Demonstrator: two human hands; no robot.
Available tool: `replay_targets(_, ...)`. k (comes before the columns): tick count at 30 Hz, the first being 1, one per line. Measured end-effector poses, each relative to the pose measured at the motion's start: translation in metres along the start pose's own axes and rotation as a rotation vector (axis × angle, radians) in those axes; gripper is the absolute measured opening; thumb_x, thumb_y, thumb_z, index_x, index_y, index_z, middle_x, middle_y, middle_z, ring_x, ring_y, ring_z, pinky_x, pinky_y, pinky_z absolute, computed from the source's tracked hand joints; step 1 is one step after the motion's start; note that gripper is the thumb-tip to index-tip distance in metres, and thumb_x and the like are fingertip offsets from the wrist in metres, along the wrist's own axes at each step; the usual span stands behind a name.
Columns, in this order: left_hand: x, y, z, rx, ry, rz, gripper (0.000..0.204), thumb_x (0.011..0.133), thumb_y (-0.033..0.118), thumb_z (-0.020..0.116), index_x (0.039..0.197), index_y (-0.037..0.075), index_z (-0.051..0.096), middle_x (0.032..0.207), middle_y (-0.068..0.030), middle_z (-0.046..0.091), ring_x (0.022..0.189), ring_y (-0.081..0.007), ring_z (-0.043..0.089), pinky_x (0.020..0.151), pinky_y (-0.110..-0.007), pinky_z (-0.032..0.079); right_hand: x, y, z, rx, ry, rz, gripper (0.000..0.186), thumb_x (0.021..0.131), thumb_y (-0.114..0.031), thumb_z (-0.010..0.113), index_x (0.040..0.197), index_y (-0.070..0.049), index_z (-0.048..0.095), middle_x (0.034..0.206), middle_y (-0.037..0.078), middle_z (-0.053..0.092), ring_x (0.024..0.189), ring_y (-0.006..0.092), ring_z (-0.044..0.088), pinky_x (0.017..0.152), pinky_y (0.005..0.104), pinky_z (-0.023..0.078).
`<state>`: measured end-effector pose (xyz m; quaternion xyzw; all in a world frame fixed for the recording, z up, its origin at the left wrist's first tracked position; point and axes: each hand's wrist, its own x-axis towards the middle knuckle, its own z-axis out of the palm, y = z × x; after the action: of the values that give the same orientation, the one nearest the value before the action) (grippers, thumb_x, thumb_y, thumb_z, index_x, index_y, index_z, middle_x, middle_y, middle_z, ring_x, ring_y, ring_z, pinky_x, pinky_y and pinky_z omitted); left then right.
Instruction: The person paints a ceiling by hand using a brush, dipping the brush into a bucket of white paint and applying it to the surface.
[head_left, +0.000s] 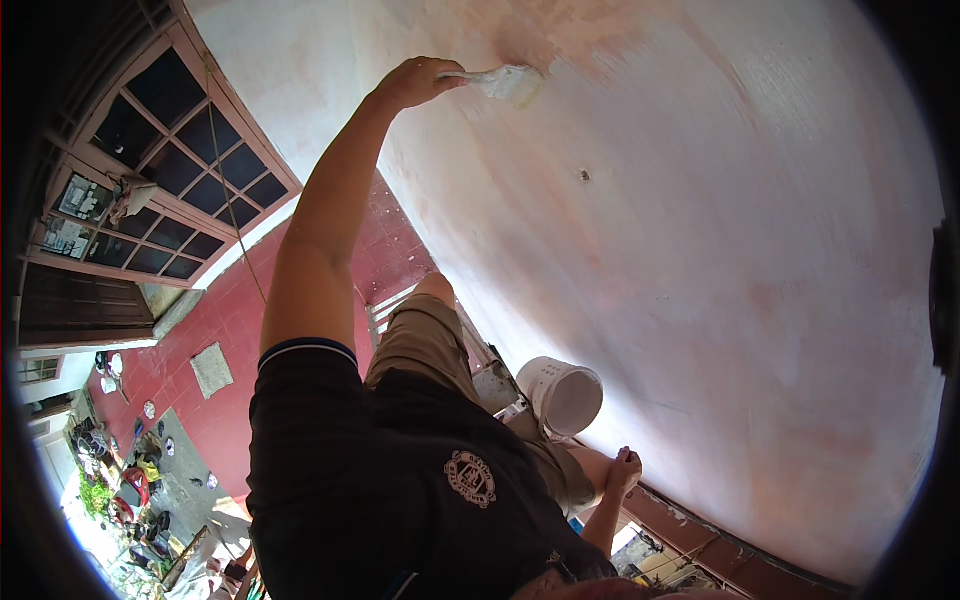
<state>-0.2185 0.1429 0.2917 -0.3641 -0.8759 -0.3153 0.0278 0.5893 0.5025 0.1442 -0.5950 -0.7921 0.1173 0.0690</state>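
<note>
My left arm stretches up to the wall, and my left hand (418,82) is closed around the handle of a paintbrush (508,84). The brush is coated in white, and its bristles meet the pinkish, unevenly whitened wall (700,250). Low on the right, my right hand (626,468) is closed beside my bare knee; what it holds, if anything, is hidden. Between my legs and the wall is a white bucket (572,402), tilted toward the view, its inside pale. What holds the bucket up is not clear.
A pink-framed window (170,140) stands at the left, with a cord (225,180) hanging before it. Far below is a red tiled floor (225,310) with a pale mat (211,370). White slats (385,308) show by my leg. Shoes and clutter (140,490) lie lower left.
</note>
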Motion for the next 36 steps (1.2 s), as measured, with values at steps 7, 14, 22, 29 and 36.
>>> replay_targets(7,0.005,-0.045,-0.003,0.206,0.26,-0.212,0.039,0.104,0.043,0.056,0.119,0.01,0.07,0.102,-0.0181,0.075,0.096,-0.0374,0.072,0.086,-0.051,0.056,-0.001,-0.004,-0.004,0.017,0.002,0.011,0.036,0.097,-0.032,0.063,0.09,0.001,0.074,0.084,0.022,0.072,0.075,0.0393,0.069,0.073,0.0497,0.052)
replay_targets(14,0.012,0.006,0.043,0.27,0.484,-0.337,0.034,0.107,0.034,0.051,0.103,0.003,0.064,0.091,-0.0231,0.072,0.086,-0.0428,0.072,0.078,-0.053,0.059,-0.001,-0.005,0.0,0.017,0.008,0.005,0.038,0.097,-0.034,0.062,0.088,0.001,0.074,0.082,0.021,0.072,0.075,0.0395,0.069,0.073,0.0501,0.052)
replay_targets(22,-0.061,0.162,0.084,0.191,0.363,-0.186,0.026,0.107,0.026,0.053,0.1,0.002,0.056,0.085,-0.0191,0.07,0.077,-0.0374,0.073,0.068,-0.046,0.061,-0.003,-0.006,-0.006,0.034,0.017,-0.004,0.037,0.097,-0.033,0.062,0.088,0.002,0.073,0.081,0.022,0.072,0.074,0.0395,0.068,0.072,0.0503,0.051)
replay_targets(29,-0.135,0.211,0.041,0.058,0.072,0.098,0.023,0.104,0.026,0.06,0.115,0.006,0.062,0.093,-0.0151,0.072,0.078,-0.0348,0.07,0.068,-0.046,0.057,-0.002,-0.004,-0.006,0.026,0.01,-0.001,0.036,0.097,-0.031,0.063,0.088,0.002,0.073,0.084,0.023,0.072,0.075,0.0395,0.068,0.073,0.0502,0.051)
replay_targets(36,-0.063,0.13,0.016,-0.097,0.161,0.259,0.021,0.1,0.026,0.065,0.109,0.008,0.071,0.094,-0.0155,0.072,0.086,-0.038,0.068,0.075,-0.048,0.054,-0.008,-0.009,-0.01,0.022,0.016,0.014,0.036,0.098,-0.031,0.063,0.088,0.001,0.073,0.083,0.021,0.072,0.075,0.0393,0.068,0.072,0.0495,0.052)
